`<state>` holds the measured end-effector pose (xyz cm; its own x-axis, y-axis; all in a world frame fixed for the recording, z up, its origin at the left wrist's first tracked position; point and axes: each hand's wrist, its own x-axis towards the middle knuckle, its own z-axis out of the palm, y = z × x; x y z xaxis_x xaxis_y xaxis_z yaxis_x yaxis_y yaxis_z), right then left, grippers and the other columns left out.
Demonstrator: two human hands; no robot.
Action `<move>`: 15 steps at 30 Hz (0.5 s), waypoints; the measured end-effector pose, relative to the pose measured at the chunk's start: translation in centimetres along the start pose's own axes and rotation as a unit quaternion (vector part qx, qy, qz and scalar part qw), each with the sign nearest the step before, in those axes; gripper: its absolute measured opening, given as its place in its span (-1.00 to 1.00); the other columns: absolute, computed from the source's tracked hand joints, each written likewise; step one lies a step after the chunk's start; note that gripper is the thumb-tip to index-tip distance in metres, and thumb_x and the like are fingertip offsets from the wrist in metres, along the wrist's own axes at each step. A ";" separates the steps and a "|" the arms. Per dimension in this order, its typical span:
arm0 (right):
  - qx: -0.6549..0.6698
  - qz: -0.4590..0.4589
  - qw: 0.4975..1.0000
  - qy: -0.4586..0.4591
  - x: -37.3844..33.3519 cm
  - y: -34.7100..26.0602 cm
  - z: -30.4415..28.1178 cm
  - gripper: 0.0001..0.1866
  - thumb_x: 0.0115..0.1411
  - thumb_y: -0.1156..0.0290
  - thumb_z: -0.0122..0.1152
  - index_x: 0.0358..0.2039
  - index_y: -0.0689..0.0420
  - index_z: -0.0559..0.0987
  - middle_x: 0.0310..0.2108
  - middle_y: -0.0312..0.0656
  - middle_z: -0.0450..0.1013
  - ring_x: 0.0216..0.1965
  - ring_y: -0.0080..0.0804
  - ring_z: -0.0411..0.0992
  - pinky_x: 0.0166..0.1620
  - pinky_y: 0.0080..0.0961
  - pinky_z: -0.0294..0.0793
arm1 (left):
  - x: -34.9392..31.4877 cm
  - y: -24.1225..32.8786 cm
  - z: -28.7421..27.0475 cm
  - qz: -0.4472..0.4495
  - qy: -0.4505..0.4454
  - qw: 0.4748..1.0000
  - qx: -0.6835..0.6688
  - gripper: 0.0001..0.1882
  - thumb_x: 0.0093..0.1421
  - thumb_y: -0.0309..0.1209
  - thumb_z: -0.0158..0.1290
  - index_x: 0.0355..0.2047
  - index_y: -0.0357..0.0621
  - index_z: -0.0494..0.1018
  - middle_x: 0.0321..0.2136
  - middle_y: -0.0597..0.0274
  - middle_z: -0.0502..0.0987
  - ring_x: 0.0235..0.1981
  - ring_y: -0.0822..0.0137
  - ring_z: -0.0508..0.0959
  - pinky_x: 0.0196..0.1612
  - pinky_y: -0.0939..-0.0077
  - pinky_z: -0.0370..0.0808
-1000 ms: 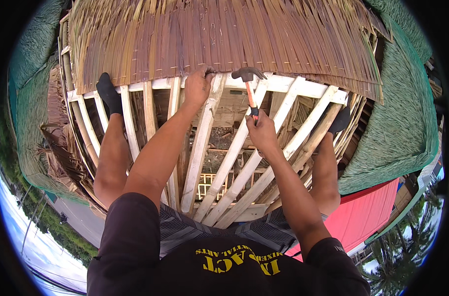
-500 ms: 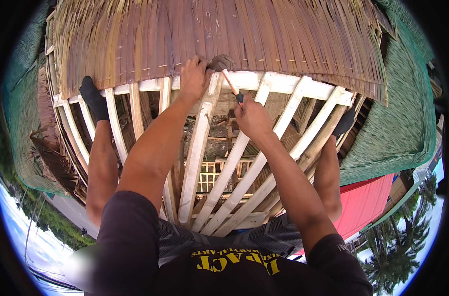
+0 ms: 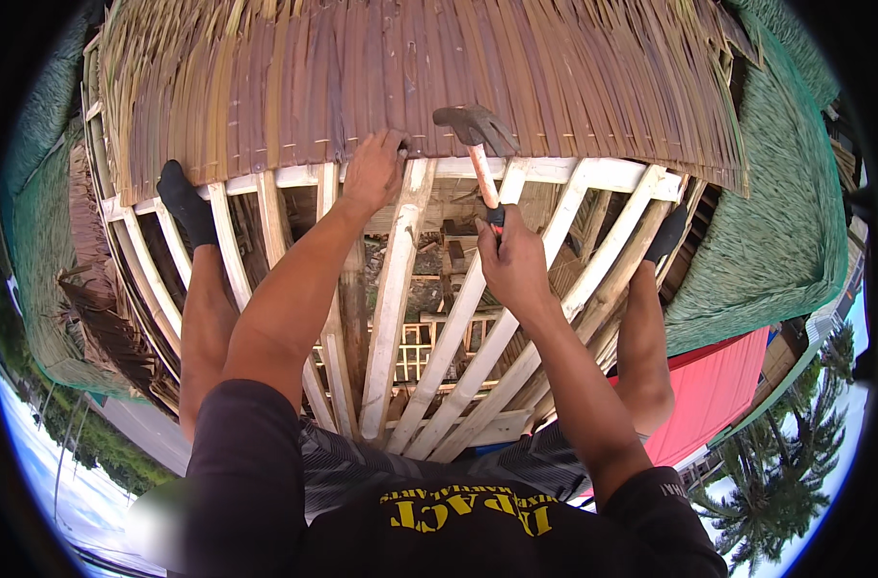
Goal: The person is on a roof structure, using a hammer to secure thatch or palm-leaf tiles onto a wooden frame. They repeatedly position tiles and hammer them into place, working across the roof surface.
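My right hand (image 3: 514, 262) is wrapped around the dark grip of a claw hammer (image 3: 479, 144). The hammer's head is raised over the thatch edge, to the right of my left hand (image 3: 373, 173). That hand lies at the lower edge of the brown thatch panel (image 3: 362, 77), its fingers curled together by the top of a pale rafter (image 3: 398, 289). What its fingertips pinch, if anything, is too small to make out. A white batten (image 3: 612, 176) runs crosswise just under the thatch edge.
Several rafters fan out beneath me with open gaps between them, and timber framing (image 3: 425, 337) shows far below. My feet in dark socks (image 3: 184, 200) rest at both sides of the frame. Green netting over thatch (image 3: 757, 250) and a red roof (image 3: 709, 395) lie to the right.
The hammer has lifted away from my left hand and swung to the right, with its head now higher. My left hand stays at the thatch edge. The whole view has shifted slightly.
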<state>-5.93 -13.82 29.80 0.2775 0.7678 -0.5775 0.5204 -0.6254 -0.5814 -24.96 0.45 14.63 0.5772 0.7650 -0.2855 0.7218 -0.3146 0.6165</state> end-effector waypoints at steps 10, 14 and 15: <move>-0.062 -0.008 0.998 0.009 5.4 -2.4 2.6 -0.80 0.33 0.40 0.10 -0.15 0.26 0.39 -0.53 0.20 0.50 -0.43 0.30 0.52 -0.33 0.12 0.49 | -0.3 -1.7 0.8 -0.018 0.049 0.994 -0.097 -0.59 0.14 -0.67 0.01 0.04 -0.23 0.34 -0.10 -0.11 0.48 -0.06 -0.09 0.53 0.04 0.07 0.48; 0.011 -0.320 0.921 0.223 3.4 -2.0 2.4 -0.80 0.32 0.42 0.11 -0.13 0.25 0.40 -0.52 0.20 0.51 -0.37 0.34 0.52 -0.28 0.16 0.48 | -0.3 -1.5 0.6 -0.072 0.088 0.972 -0.204 -0.56 0.16 -0.68 -0.05 0.08 -0.27 0.32 -0.09 -0.10 0.47 -0.13 -0.01 0.58 -0.01 0.15 0.51; -0.048 0.032 0.998 -0.036 2.9 -1.4 2.4 -0.78 0.31 0.40 0.13 -0.12 0.25 0.41 -0.48 0.19 0.54 -0.33 0.34 0.54 -0.22 0.17 0.47 | -0.9 -0.6 0.5 -0.080 0.105 0.972 -0.192 -0.57 0.17 -0.68 -0.06 0.08 -0.28 0.32 -0.08 -0.10 0.47 -0.14 0.01 0.59 -0.02 0.17 0.52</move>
<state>-7.76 -11.04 27.58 0.2569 0.7121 -0.6533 0.5791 -0.6547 -0.4858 -25.77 -0.32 14.17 0.3499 0.8972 -0.2696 0.5768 0.0205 0.8167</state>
